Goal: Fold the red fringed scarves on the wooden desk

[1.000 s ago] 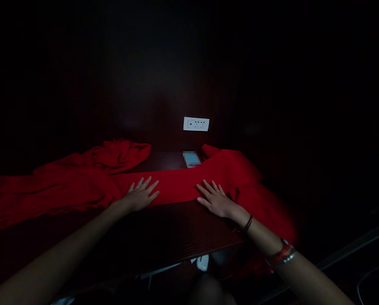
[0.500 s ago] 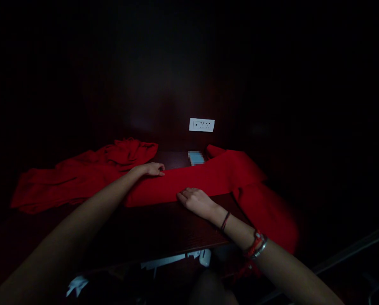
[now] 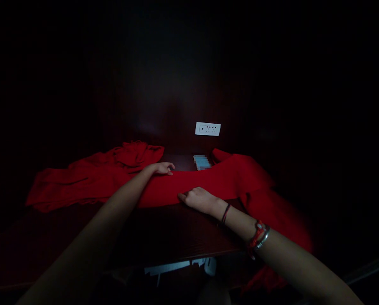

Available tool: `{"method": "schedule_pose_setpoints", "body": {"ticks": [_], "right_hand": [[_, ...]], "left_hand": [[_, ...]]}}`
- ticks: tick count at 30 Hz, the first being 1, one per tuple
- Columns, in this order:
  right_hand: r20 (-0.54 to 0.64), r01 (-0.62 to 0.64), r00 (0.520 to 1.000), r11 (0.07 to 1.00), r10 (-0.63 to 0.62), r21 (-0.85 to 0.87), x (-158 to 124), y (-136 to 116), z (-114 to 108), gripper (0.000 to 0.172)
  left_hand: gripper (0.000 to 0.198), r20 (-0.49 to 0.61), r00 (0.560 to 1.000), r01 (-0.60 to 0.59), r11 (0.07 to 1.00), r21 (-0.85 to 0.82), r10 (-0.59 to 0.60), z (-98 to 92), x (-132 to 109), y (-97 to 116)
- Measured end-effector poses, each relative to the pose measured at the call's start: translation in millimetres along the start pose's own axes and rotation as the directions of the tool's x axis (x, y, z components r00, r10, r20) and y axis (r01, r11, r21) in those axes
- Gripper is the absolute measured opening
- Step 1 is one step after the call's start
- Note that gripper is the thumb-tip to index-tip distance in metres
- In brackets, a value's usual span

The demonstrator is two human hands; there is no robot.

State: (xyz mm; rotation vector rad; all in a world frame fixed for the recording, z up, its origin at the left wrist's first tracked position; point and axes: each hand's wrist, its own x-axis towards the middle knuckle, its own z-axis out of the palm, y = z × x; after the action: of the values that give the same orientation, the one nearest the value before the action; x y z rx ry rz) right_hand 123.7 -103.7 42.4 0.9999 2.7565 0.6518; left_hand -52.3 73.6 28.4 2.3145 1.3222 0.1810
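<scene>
A long red scarf (image 3: 215, 178) lies across a dark wooden desk (image 3: 164, 228), its middle folded into a flat band. At the band's far edge is my left hand (image 3: 164, 168), thumb and fingers apart, the thumb near the cloth. My right hand (image 3: 198, 199) rests on the near edge with its fingers curled in on the fabric; the fingertips are partly hidden. To the left the scarf is bunched in loose folds. On the right it bends over and hangs past the desk's front edge, with fringe low down.
A white wall socket (image 3: 207, 128) sits on the dark back panel. Below it lies a small light-blue item (image 3: 202, 162), blurred out, behind the scarf. Under the desk edge are a white strip (image 3: 167, 267) and a rounded white object (image 3: 210, 266). The surroundings are very dark.
The whole view has shifted slightly, so things appear farther right. My left thumb and fingers have spread more. My right fingers have curled tighter at the scarf's near edge.
</scene>
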Motion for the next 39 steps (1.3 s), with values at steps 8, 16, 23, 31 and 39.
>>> {"method": "schedule_pose_setpoints", "body": {"ticks": [8, 16, 23, 31, 39], "right_hand": [[-0.077, -0.179, 0.98, 0.983, 0.182, 0.048, 28, -10, 9, 0.017], [-0.158, -0.297, 0.939, 0.952, 0.304, 0.07, 20, -7, 8, 0.018], [-0.154, -0.466, 0.786, 0.737, 0.599, 0.489, -9, 21, -18, 0.042], [0.009, -0.067, 0.598, 0.039, 0.802, 0.997, -46, 71, -26, 0.046], [0.107, 0.274, 0.379, -0.222, 0.919, 0.936, -124, 131, -32, 0.019]], "left_hand": [[0.04, -0.086, 0.996, -0.009, 1.0, 0.017, 0.01, 3.6, 8, -10], [0.041, -0.123, 0.992, -0.029, 0.994, -0.108, 0.015, -2.8, -2, -11], [0.04, -0.306, 0.952, -0.197, 0.756, -0.624, -0.004, -28.2, -12, 26], [0.034, -0.322, 0.946, -0.258, 0.556, -0.79, -0.019, -58.1, 14, 116], [0.025, -0.28, 0.944, -0.328, 0.535, -0.778, 0.172, -58.5, 77, 214]]}}
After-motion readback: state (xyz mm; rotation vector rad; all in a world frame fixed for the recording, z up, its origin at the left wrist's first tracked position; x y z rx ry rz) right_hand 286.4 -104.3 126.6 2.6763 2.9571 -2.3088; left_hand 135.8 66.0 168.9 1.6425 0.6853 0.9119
